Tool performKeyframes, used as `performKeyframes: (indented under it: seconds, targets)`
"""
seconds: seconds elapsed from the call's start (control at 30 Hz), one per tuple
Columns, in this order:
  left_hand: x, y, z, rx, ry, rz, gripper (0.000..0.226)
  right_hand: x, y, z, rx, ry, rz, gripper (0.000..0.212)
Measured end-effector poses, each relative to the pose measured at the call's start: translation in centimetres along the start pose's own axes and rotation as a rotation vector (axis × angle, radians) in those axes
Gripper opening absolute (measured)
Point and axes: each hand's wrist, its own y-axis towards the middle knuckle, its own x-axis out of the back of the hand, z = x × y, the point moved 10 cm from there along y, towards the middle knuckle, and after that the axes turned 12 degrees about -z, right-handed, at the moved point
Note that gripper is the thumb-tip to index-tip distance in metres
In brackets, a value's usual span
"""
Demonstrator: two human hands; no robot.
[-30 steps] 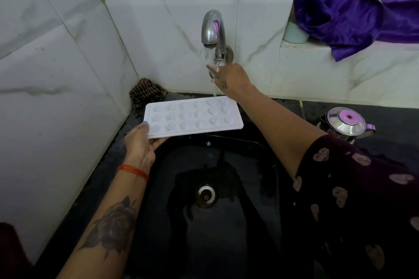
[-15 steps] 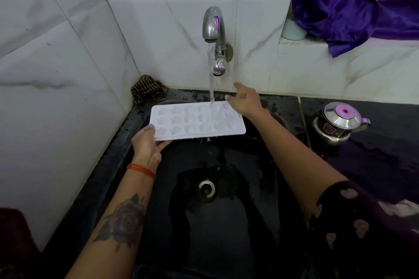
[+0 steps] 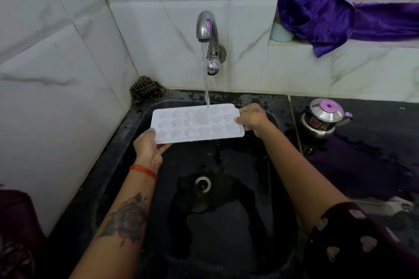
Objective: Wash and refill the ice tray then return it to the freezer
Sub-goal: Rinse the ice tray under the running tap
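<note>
basin (image 3: 226, 222) open below tray (image 3: 197, 123) | tap (image 3: 207, 29) above | kettle (image 3: 323, 120) right | cloth (image 3: 146, 89) back-left corner

Head camera looks down, close (wide-angle), over the sink (image 3: 145, 188).

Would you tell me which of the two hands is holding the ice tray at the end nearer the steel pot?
The right hand: it grips the short end of the ice tray that faces the steel pot, while the left hand holds the opposite corner, near the wall.

A home kitchen is indicated: black sink (image 3: 226, 222) set in dark stone counter (image 3: 374, 154), wall tap (image 3: 207, 29) running, marble-look tiles (image 3: 56, 75), steel kettle (image 3: 323, 120), purple curtain (image 3: 340, 7) at sill.
</note>
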Motion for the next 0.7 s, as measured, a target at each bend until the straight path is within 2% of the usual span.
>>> performKeyframes:
  seconds: [0.47,0.7]
  targets:
    - [3.4,-0.1,-2.3,-0.029,-0.033,-0.134,0.03,-2.6,-2.2,1.4,-0.026,0.174,0.126,0.025]
    - [3.0,-0.2,-1.8,-0.022,-0.019,-0.111,0.029,-1.9,-2.4,0.8,-0.052,0.177,0.123,0.03]
